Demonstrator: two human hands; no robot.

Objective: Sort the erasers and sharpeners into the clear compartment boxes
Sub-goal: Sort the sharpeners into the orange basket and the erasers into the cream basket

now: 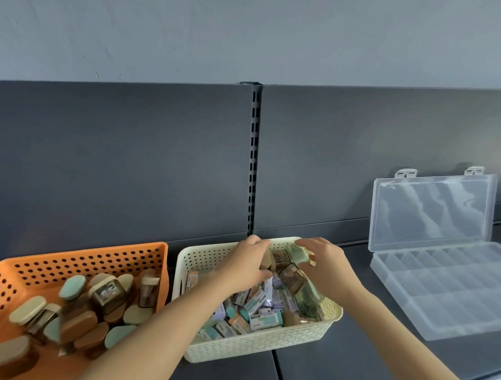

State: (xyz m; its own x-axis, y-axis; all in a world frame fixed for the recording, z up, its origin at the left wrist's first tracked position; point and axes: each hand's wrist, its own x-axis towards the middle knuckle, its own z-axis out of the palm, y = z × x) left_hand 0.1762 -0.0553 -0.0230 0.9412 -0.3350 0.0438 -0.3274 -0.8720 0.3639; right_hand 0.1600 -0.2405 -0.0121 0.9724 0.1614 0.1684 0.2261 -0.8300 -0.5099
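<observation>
I see both hands down in the cream basket [254, 349], which sits on the dark shelf [350, 363] between the orange basket [77, 257] and the clear box [451, 290].

My left hand [247, 266] reaches in from the lower left, fingers curled over a tan, rounded piece at the back of the pile; its grip looks closed on that piece, though the fingers hide most of it. My right hand [323, 265] comes in from the lower right with fingers bent and spread over a pale green piece near the basket's far rim. I cannot tell whether that grip has closed on anything or is only touching.

The erasers [255, 313] lie heaped in the cream basket, small wrapped blocks in teal, purple, orange and white, jumbled at all angles. A few darker, see-through pieces lie among them just under the hands.

The sharpeners [107, 292] fill the orange basket to the left, with brown, cream and mint rounded caps, some with smoky clear bodies, lying tumbled over each other.

The clear box stands well apart to the right, its lid [432, 209] raised upright against the back panel [130, 161]. Its divided compartments look bare from here.
</observation>
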